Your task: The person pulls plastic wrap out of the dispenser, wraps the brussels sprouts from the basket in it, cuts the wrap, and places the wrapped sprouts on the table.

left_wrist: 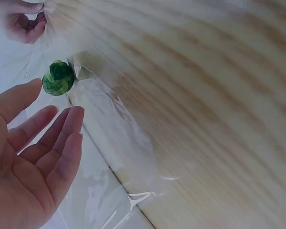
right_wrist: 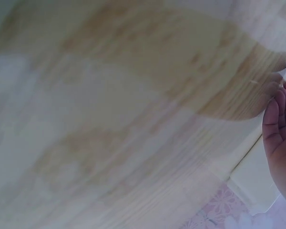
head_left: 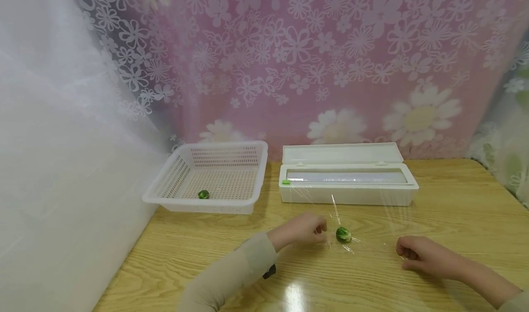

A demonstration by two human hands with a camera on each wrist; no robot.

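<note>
A small green Brussels sprout (head_left: 343, 235) lies on a sheet of clear plastic wrap (head_left: 372, 225), which stretches from the dispenser box (head_left: 349, 196) towards me. Just left of the sprout is my left hand (head_left: 303, 229). In the left wrist view its thumb and fingers are apart, relaxed and holding nothing, with the sprout (left_wrist: 58, 78) just past the fingertips. My right hand (head_left: 425, 256) pinches the wrap's near right corner between thumb and curled fingers. This pinch also shows at the top left of the left wrist view, where the wrap fans out from the right hand (left_wrist: 26, 24).
At the back left, a white perforated basket (head_left: 260, 174) holds another Brussels sprout (head_left: 203, 194). The dispenser's lid (head_left: 343, 154) stands raised, exposing the wrap roll (head_left: 347, 177). A green slider (head_left: 286, 182) sits at its left end. A floral curtain (head_left: 256, 73) hangs behind the wooden table (head_left: 165, 266).
</note>
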